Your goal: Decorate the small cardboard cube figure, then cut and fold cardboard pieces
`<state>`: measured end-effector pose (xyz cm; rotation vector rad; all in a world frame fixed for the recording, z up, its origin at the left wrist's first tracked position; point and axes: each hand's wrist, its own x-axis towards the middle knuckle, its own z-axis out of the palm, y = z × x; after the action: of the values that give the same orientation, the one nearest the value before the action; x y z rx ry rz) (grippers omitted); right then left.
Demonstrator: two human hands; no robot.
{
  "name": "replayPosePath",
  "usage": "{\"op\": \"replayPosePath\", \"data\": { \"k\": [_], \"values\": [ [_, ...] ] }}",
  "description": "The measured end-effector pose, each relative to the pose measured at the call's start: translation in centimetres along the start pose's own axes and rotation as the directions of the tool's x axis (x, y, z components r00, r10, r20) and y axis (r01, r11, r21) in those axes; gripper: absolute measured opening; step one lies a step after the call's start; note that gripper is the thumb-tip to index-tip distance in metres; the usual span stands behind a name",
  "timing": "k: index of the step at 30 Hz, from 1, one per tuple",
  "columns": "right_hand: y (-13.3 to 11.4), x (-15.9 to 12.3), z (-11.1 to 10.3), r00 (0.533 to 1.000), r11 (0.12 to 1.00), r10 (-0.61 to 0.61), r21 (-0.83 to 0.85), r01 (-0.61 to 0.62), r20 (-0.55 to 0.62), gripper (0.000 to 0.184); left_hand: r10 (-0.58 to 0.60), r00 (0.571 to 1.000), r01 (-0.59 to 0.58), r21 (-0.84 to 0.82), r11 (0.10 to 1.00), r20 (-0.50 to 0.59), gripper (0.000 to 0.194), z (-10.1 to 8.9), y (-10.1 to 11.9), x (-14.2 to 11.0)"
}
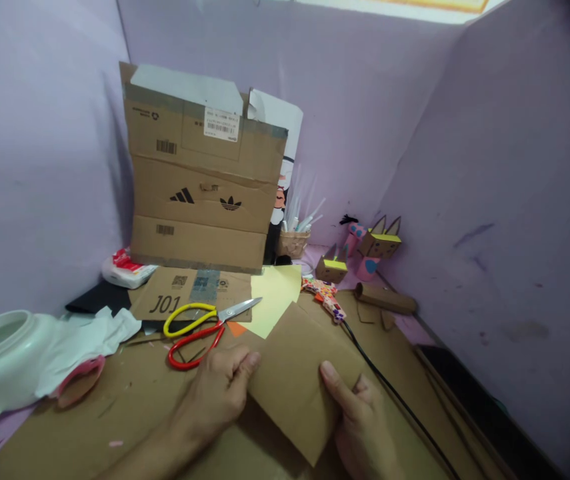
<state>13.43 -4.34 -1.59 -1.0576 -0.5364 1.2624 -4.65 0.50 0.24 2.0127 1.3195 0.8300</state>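
A plain brown piece of cardboard (297, 377) is held tilted above the work surface, one corner toward me. My left hand (227, 377) is closed at its left edge, thumb on top and fingers curled out of sight. On the right side, my right hand (359, 413) grips the cardboard with the thumb pressed flat on its face and the fingers behind. Just beyond my left hand lie scissors (219, 323) with one yellow and one red handle, blades apart. A patterned glue gun (325, 297) with a black cord rests past the cardboard's far edge.
Upright at the back stands a large cardboard box (202, 200). A yellow paper sheet (277, 293) and a flat cardboard piece marked J01 (157, 303) lie before it. White tissue (85, 343) sits left; a cardboard roll (387, 299) and small cardboard animal figures (379, 243) are right.
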Motion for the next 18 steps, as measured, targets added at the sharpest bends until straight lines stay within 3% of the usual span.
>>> {"op": "replayPosePath", "data": {
  "k": [5,7,10,12,15,18],
  "values": [
    [0.0,-0.5,1.1,0.999,0.991,0.052,0.123,-0.052,0.003,0.044,0.070,0.986,-0.053,0.117,0.992,-0.148,0.036,0.0,0.3,-0.2],
    [-0.1,-0.6,1.3,0.998,0.987,0.069,0.143,-0.067,-0.008,0.043,0.034,0.990,-0.022,0.089,0.996,-0.134,0.037,-0.1,0.4,-0.2],
    [-0.2,-0.3,0.9,0.997,0.987,0.075,0.147,-0.069,-0.035,0.041,-0.070,0.997,0.071,0.025,0.997,-0.028,0.041,-0.2,0.3,-0.1],
    [-0.3,0.1,0.4,0.997,0.988,0.067,0.143,-0.060,-0.043,0.043,-0.066,0.997,0.066,0.014,0.998,0.026,0.042,-0.2,0.1,-0.1],
    [-0.3,0.4,-0.1,0.998,0.989,0.058,0.138,-0.054,-0.025,0.043,0.023,1.000,-0.024,0.048,0.999,0.001,0.040,-0.1,-0.3,0.0],
    [-0.2,0.3,0.2,0.997,0.987,0.069,0.148,-0.066,-0.017,0.041,-0.009,0.999,0.015,0.132,0.991,-0.042,0.043,-0.1,-0.6,0.1]
  ]
}}
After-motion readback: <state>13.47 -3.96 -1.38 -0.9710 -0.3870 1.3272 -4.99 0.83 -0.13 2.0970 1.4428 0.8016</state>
